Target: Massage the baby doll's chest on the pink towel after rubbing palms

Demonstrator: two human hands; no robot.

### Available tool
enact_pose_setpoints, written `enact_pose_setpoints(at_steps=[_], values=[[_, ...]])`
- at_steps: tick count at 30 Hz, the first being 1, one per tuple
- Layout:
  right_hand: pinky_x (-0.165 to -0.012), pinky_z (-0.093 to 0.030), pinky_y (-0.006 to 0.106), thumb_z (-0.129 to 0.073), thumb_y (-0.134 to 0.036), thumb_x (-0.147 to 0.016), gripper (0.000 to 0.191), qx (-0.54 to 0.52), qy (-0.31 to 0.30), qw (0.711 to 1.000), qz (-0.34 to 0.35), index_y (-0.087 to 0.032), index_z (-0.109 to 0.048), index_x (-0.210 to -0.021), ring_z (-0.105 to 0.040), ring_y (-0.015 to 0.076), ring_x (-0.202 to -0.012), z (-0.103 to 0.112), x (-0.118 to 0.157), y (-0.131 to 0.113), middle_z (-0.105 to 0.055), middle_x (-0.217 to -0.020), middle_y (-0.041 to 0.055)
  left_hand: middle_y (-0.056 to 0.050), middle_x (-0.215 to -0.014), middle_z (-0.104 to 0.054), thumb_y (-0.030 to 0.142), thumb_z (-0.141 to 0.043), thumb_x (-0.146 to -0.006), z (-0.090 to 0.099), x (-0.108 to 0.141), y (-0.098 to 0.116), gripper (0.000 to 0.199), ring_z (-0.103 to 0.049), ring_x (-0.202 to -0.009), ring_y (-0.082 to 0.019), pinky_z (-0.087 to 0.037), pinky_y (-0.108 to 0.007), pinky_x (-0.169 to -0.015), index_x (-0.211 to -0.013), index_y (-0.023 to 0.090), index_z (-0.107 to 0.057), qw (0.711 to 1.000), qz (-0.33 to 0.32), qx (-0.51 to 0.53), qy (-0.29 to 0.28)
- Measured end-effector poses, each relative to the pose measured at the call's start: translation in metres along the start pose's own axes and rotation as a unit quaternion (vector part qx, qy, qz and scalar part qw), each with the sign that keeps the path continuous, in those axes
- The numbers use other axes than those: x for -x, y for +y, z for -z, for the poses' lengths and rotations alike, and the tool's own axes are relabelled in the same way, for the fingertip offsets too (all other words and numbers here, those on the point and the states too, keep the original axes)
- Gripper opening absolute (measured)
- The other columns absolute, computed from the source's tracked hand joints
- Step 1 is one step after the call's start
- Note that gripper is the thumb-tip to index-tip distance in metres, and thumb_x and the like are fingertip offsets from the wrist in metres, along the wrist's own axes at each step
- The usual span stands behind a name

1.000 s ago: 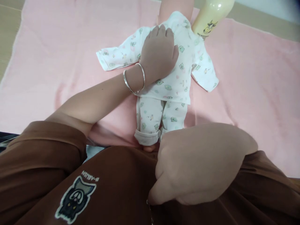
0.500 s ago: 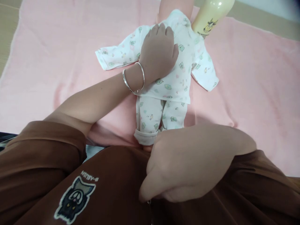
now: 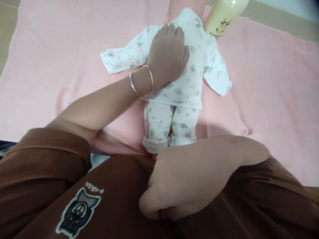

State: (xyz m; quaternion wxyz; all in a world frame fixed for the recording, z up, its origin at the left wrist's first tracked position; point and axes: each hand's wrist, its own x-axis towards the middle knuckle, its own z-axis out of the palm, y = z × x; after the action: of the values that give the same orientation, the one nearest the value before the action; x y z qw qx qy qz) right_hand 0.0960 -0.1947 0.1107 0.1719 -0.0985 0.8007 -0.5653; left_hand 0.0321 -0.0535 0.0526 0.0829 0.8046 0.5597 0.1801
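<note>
A baby doll (image 3: pixel 186 84) lies on the pink blanket, dressed in white pyjamas with small green and pink prints. My left hand (image 3: pixel 168 54) rests flat on the upper part of its top, fingers stretched out, a silver bangle (image 3: pixel 132 85) on the wrist. Close to my body, just below the doll's rolled trouser cuffs (image 3: pixel 156 145), my right hand (image 3: pixel 186 181) is curled shut in front of my brown top (image 3: pixel 119 196). Its fingertips are turned away and hidden, so whatever they pinch cannot be made out. The top of the doll's head is cut off by the frame.
A pale yellow bottle (image 3: pixel 228 16) with a cow drawing stands by the doll's shoulder, at the upper right. The pink blanket (image 3: pixel 269 83) spreads under the doll, with a wooden-looking surface (image 3: pixel 8 30) past its left edge.
My right hand has moved slightly left across my top, showing more of the doll's right-hand trouser cuff. My left hand stays on the doll.
</note>
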Motion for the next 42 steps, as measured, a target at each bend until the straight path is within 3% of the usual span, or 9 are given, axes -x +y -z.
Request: enact_pose_setpoints(at_steps=[11,17,25,29,34,42], values=[[-0.057,-0.035,0.03,-0.054,-0.016,-0.093,0.014,0.037,-0.029,0.999,-0.008,-0.018,-0.066,-0.097,-0.057,0.012,-0.07,0.004,0.004,-0.006,-0.072,-0.088,-0.0011,-0.022,-0.144,-0.049,0.022,-0.034,-0.1,-0.001,-0.001,0.0,0.045,-0.041,-0.139,-0.038,-0.031,-0.048,-0.118,-0.138,0.001,-0.048,1.0,0.004,-0.004,0.003],[-0.055,-0.035,0.031,-0.056,-0.016,-0.093,0.015,0.092,-0.054,0.994,-0.003,-0.019,-0.068,-0.085,-0.055,0.0134,-0.068,0.008,0.007,-0.012,-0.071,-0.083,-0.0021,-0.023,-0.141,-0.051,0.021,-0.034,-0.1,-0.002,0.0,-0.001,0.044,-0.042,-0.138,-0.039,-0.032,-0.049,-0.117,-0.135,0.001,-0.05,1.0,0.002,0.002,0.011],[-0.055,-0.037,0.03,-0.058,-0.019,-0.093,0.019,0.077,-0.04,0.996,-0.006,-0.02,-0.065,-0.075,-0.054,0.0131,-0.067,0.007,0.009,-0.014,-0.069,-0.079,-0.003,-0.023,-0.141,-0.051,0.02,-0.034,-0.1,-0.001,0.0,0.002,0.043,-0.042,-0.138,-0.039,-0.032,-0.05,-0.116,-0.134,0.001,-0.05,1.0,0.004,0.003,0.009],[-0.056,-0.037,0.03,-0.056,-0.019,-0.094,0.018,0.086,-0.026,0.996,0.003,-0.019,-0.068,-0.081,-0.055,0.0135,-0.069,0.007,0.013,-0.014,-0.071,-0.08,-0.0023,-0.023,-0.14,-0.051,0.02,-0.035,-0.1,-0.002,0.0,0.001,0.041,-0.043,-0.137,-0.039,-0.032,-0.05,-0.115,-0.132,0.001,-0.051,1.0,0.003,0.001,0.013],[-0.058,-0.037,0.029,-0.054,-0.016,-0.094,0.018,0.101,0.044,0.994,-0.006,-0.018,-0.072,-0.091,-0.055,0.0137,-0.067,0.011,0.021,-0.014,-0.07,-0.074,-0.0013,-0.023,-0.142,-0.049,0.02,-0.034,-0.1,-0.001,-0.001,0.0,0.042,-0.041,-0.138,-0.039,-0.031,-0.05,-0.116,-0.133,0.0,-0.049,1.0,0.005,-0.004,0.0],[-0.058,-0.037,0.027,-0.057,-0.018,-0.092,0.015,0.124,0.063,0.99,-0.019,-0.02,-0.072,-0.091,-0.055,0.0134,-0.064,0.011,0.026,-0.018,-0.067,-0.07,-0.0018,-0.022,-0.142,-0.049,0.021,-0.034,-0.1,0.001,0.0,0.001,0.043,-0.04,-0.139,-0.038,-0.031,-0.051,-0.116,-0.135,0.001,-0.048,1.0,0.009,0.005,-0.003]])
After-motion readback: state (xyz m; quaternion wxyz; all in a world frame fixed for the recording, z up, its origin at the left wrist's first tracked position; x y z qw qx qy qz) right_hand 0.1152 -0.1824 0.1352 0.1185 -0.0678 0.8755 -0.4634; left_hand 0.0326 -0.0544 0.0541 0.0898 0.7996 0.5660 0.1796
